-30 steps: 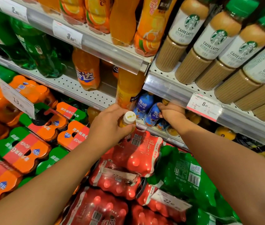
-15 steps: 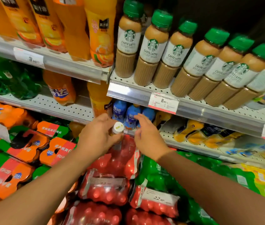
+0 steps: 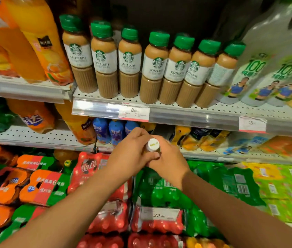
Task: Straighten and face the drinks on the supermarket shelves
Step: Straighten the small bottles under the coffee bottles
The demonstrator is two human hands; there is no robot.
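Nearest the camera, both forearms reach up from six o'clock over shrink-wrapped red multipacks [image 3: 157, 223] and green multipacks [image 3: 166, 192] stacked on the lowest level. At the centre of the view the two hands meet around one small bottle [image 3: 152, 146] with a white cap. The left hand [image 3: 132, 154] wraps its fingers round the bottle's body from nine o'clock; the right hand [image 3: 170, 158] closes on it from three o'clock. Each grip is curled onto that bottle, none spread; the body is almost wholly hidden, so its label direction cannot be told. Holding it with both hands probably lets the person turn it so the label faces out before it goes back.

Just beyond, at twelve o'clock, the middle shelf [image 3: 55, 138] carries blue-labelled bottles [image 3: 115, 132] and, toward two o'clock, yellow bottles [image 3: 186, 138] lying tilted. The held bottle likely belongs in this row.

Farther up, the caffe latte bottles [image 3: 129, 63] stand upright on the upper shelf [image 3: 186, 106], labels mostly forward; the one farthest toward two o'clock shows its back panel. Tall orange juice bottles [image 3: 39, 42] stand at ten o'clock.
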